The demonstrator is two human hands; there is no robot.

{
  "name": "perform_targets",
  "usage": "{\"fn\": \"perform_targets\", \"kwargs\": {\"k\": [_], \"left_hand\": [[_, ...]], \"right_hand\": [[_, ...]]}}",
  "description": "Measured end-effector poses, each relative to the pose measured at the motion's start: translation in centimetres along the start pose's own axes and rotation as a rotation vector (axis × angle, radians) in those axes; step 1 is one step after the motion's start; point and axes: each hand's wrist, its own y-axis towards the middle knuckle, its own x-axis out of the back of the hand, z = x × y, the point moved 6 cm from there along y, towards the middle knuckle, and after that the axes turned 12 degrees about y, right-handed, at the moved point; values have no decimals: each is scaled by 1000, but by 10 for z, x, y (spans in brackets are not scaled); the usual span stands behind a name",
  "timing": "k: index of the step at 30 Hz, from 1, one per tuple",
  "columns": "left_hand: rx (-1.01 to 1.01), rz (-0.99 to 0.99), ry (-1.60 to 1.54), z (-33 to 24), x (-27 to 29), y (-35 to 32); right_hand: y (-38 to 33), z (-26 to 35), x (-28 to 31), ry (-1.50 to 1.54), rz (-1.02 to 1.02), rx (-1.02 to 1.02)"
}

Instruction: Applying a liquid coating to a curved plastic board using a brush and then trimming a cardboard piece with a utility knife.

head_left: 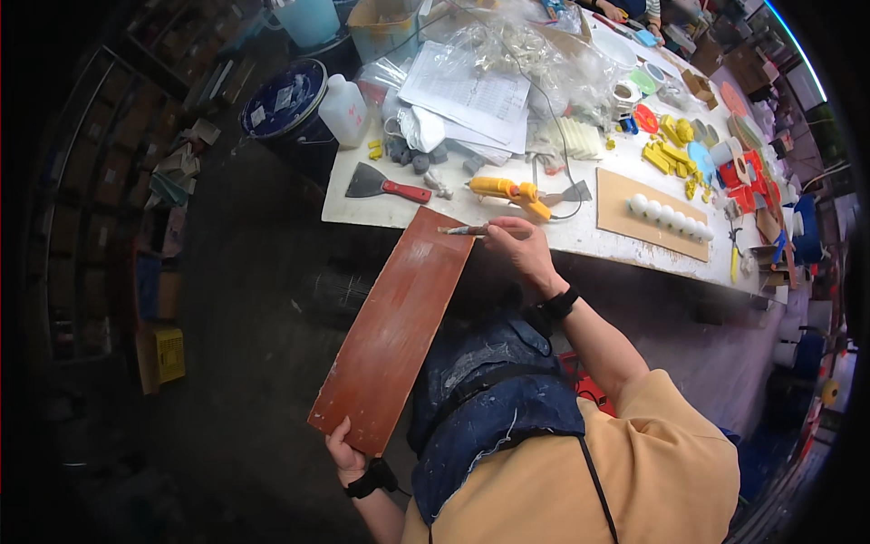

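I see the left hand point(343, 450), fingers clamped on the near end of the reddish-brown board point(390, 335), which slants out to the table's point(340, 208) near edge, toward its left corner. It looks stiff, fairly light, perhaps slick on its face: best held by the edges. Beyond, the right hand point(523, 251) pinches a brush point(465, 230) between its fingers.

Table point(343, 208): big and white, with a scuffed front edge.
Floor point(249, 317): dark gray on the left, paler and a bit purple on the right.
Shelves point(101, 122): tall and dim, with brown boxes point(113, 170), along the left.
Light point(801, 48): one long, bright strip up high on the right.
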Motion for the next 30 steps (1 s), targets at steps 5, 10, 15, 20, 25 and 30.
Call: {"fn": "perform_targets", "kwargs": {"k": [5,10,15,20,25,30], "left_hand": [[91,-79,-219,13,-5,2],[126,-123,-179,6,-16,3],[84,-134,-218,20,3,14],[185,-181,-323,24,7,17],[110,-164,-315,31,20,23],[81,-156,-273,23,14,26]], "right_hand": [[-52,-35,-61,-457,272,256],[-101,-46,-117,-517,880,468],[6,-31,-54,-753,346,481],[-87,-34,-115,-594,856,447],[-65,-18,-80,-581,698,285],[-17,-17,-12,-771,389,339]]}}
